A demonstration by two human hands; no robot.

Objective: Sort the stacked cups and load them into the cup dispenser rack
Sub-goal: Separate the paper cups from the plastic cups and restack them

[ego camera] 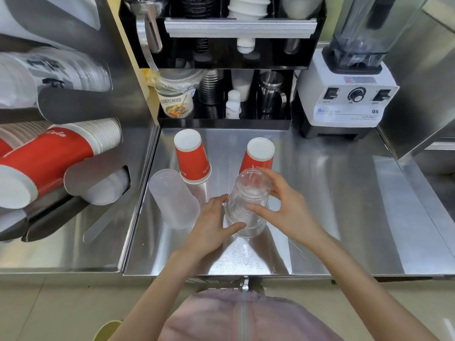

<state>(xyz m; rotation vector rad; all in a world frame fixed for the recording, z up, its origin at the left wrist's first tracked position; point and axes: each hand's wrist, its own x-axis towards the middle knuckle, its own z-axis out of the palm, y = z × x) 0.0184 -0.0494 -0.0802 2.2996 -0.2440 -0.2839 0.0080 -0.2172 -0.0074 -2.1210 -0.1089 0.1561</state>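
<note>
A stack of clear plastic cups (248, 193) stands upside down at the middle of the steel counter. My left hand (211, 225) grips its lower left side and my right hand (280, 200) holds its upper right side. A frosted plastic cup (172, 198) stands inverted to the left. Two red paper cups stand inverted behind, one at the left (192, 156) and one at the right (258, 153), the latter partly hidden by the clear stack. The cup dispenser rack (81, 104) on the left holds red paper cups (49, 156) and white and clear cup stacks in slanted tubes.
A black shelf unit (221, 124) with steel jugs, bottles and a printed cup stands at the back. A white blender (349, 94) sits at the back right. A steel panel (418, 94) borders the right side. The counter's front edge (221, 274) lies near my body.
</note>
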